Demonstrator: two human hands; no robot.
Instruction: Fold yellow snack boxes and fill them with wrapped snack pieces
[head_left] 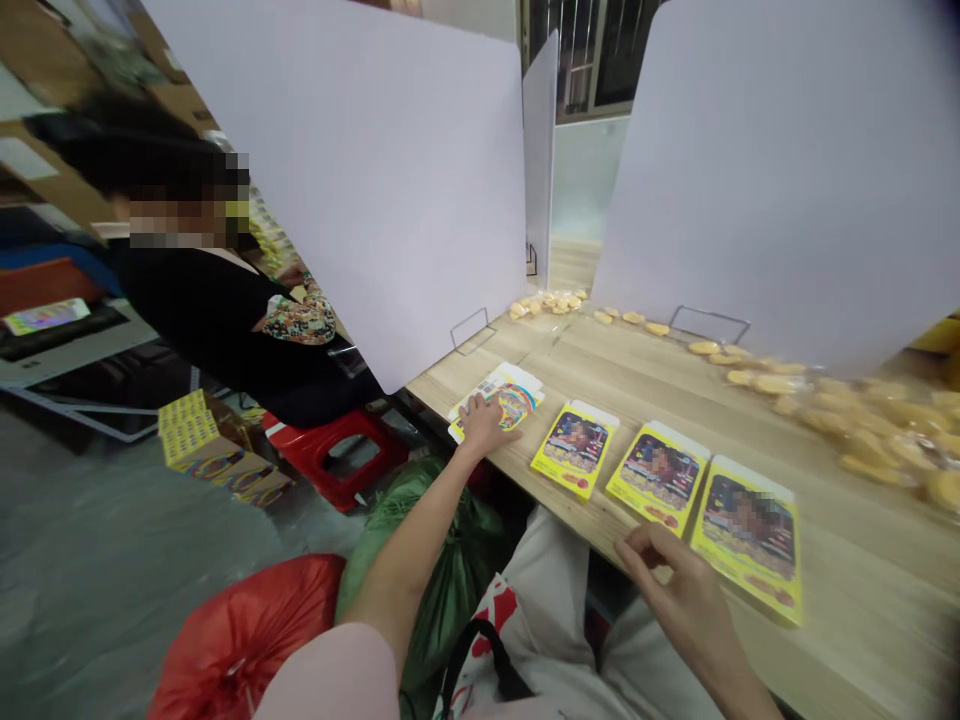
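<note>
My left hand (487,426) lies with its fingers spread on a flat white, yellow and blue carton (517,405) near the left end of the table. To its right, three yellow cartons with dark printed pictures lie in a slanting row: a first carton (576,450), a middle carton (660,472) and a right carton (750,535). Just over the table's front edge, below the middle and right cartons, my right hand (679,585) is curled, thumb and fingertips drawn together. Nothing shows between those fingers.
White divider panels (390,180) stand on the wooden table (862,600). Small clear packets of yellow pieces (885,420) line the back. At left, a co-worker (217,300) sits on a red stool (341,455). Green (450,560) and red sacks (247,635) stand below.
</note>
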